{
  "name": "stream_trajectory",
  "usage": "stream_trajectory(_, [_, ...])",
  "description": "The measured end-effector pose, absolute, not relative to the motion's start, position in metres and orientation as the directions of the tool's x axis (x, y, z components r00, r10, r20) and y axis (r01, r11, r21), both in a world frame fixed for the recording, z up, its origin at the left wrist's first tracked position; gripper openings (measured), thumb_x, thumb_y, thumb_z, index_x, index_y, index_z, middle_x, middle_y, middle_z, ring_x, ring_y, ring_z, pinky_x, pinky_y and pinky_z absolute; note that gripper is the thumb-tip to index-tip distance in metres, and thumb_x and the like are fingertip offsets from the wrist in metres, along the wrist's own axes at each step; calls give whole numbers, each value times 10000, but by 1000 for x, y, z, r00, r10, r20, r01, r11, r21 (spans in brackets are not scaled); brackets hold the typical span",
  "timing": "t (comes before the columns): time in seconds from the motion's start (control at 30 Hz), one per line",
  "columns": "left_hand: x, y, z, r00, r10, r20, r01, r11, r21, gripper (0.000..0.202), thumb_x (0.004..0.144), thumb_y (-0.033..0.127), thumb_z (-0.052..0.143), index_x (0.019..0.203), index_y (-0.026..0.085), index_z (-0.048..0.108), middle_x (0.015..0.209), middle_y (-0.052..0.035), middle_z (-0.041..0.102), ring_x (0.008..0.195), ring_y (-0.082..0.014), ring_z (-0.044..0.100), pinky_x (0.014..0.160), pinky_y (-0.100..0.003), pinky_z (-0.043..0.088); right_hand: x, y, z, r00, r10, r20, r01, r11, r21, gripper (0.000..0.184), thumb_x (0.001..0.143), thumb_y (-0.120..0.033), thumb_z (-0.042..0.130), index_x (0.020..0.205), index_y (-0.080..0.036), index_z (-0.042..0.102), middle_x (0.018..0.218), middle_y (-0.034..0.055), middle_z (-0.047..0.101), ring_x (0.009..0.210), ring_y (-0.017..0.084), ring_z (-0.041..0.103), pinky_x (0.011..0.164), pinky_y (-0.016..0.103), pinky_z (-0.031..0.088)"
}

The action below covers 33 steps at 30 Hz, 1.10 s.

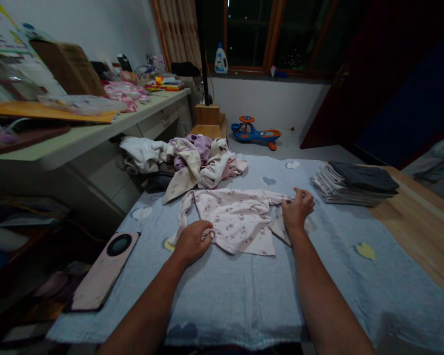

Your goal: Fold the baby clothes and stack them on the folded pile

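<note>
Long-sleeved printed shirt point(239, 219) lies spread at the frame's centre; the left hand point(195, 241) pinches its lower-left edge between thumb and fingers; the right hand point(298, 209), fingers half curled, meets a sleeve, grip unclear.

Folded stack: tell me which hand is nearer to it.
Right. The right hand is just left of the folded stack, by the shirt's right side; the left hand is farther left, at the shirt's left side.

Phone point(102, 276), blue ride-on toy point(257, 135), white bottle point(221, 62)
</note>
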<state>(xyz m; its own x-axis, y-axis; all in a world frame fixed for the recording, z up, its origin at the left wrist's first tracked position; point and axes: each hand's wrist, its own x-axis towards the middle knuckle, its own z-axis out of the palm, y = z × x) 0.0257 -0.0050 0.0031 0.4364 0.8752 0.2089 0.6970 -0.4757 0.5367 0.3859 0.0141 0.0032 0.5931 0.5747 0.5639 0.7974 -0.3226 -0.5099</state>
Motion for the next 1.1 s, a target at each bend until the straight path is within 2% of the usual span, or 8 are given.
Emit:
stream_trajectory(0.07, [25,-4,3,442,873,207,680,-477,557,218,801,238,508,970,204,641,988,-69,696,957,-239,643,865,-356,492,371,10,18,451,735,507,852,-184,-491,252,747,-232,570,978,-172,651,1023,127,594,984,288,521,857,396,392])
stream_trajectory(0.17, [20,-4,8,451,876,170,658,-455,600,232,788,219,518,982,199,644,992,-68,694,956,-235,643,874,-355,496,352,-6,37,22,985,170,836,75,-544,92,784,-233,519,732,-206,591,700,22,581,692,186,519,671,290,386])
stream_trajectory(0.27, [12,-7,12,469,875,116,642,-429,635,238,805,249,542,1012,195,649,1013,-73,689,957,-239,640,876,-360,494,338,-35,46,-306,952,-27,801,242,-547,62,777,-230,537,764,-199,589,739,11,587,678,166,517,642,269,372])
stream_trajectory(0.37, [0,-10,12,510,856,86,615,-433,659,299,818,273,566,1097,201,643,1073,-79,675,1007,-246,626,905,-366,481,330,-69,44,-462,886,-34,784,390,-482,181,699,-187,609,880,-190,600,958,57,599,890,214,531,790,310,412])
stream_trajectory(0.47, [-8,-13,9,557,825,91,580,-466,668,333,809,223,550,1131,202,634,1107,-80,662,1064,-247,601,952,-373,458,327,-92,36,-433,901,-19,821,386,-420,306,667,-98,583,958,-192,602,1058,81,573,974,232,500,859,342,412])
stream_trajectory(0.6, [-10,-16,11,526,846,91,572,-431,698,281,812,191,493,1038,187,660,1050,-81,674,1035,-248,604,941,-382,457,326,-98,23,-364,929,69,839,359,-410,259,756,-46,493,940,-191,604,1048,91,587,963,224,504,857,351,414])
stream_trajectory(0.87, [-17,-25,29,374,927,8,523,-218,824,380,766,215,462,1070,202,689,1086,-45,710,1044,-245,632,989,-373,451,343,-93,11,-262,930,258,754,364,-547,230,809,-121,433,941,-200,605,914,76,643,875,218,577,814,351,446])
stream_trajectory(1.1, [-38,-36,36,453,890,-48,562,-243,791,403,716,222,490,1046,204,721,1123,-62,710,1087,-253,627,1003,-363,447,353,-105,35,-221,972,73,752,218,-622,242,793,-165,414,861,-190,645,808,43,672,756,185,620,705,276,428])
